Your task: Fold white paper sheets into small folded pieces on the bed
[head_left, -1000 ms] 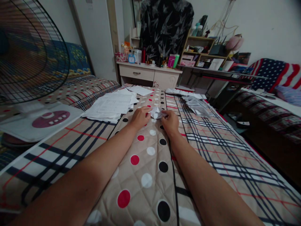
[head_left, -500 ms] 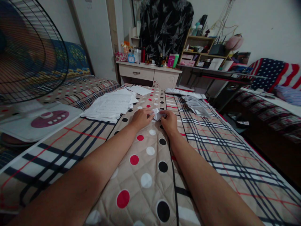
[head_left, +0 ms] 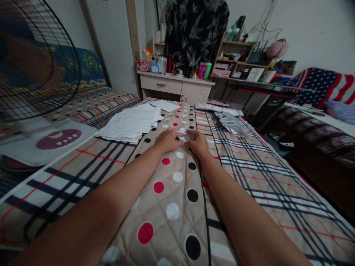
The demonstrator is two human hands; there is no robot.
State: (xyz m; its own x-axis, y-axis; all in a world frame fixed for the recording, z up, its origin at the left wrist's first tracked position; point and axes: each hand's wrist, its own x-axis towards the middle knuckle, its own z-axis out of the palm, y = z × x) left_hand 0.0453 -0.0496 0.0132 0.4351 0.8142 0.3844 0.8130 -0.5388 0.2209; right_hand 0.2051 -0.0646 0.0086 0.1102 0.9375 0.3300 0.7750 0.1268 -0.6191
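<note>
Between my two hands is a small piece of folded white paper (head_left: 185, 135), just above the dotted strip of the bedspread (head_left: 166, 177). My left hand (head_left: 169, 140) pinches its left side between thumb and fingers. On the other side, my right hand (head_left: 198, 142) grips the right edge with its fingers curled in. The fingers hide part of the folds. To the left of my hands lies a loose stack of printed sheets (head_left: 129, 123). Beyond them is a separate white sheet (head_left: 165, 105). At the right is a row of folded paper pieces (head_left: 231, 123).
A fan (head_left: 39, 62) stands close on the left, over its white base (head_left: 47, 142). More folded paper strips (head_left: 217, 108) lie at the bed's far right. A white dresser (head_left: 174, 85) with bottles stands beyond the bed, beside a desk with shelves (head_left: 238, 55).
My fingers have closed in on the folded paper and its shape looks more compressed. Both hands stay in nearly the same place over the bed.
</note>
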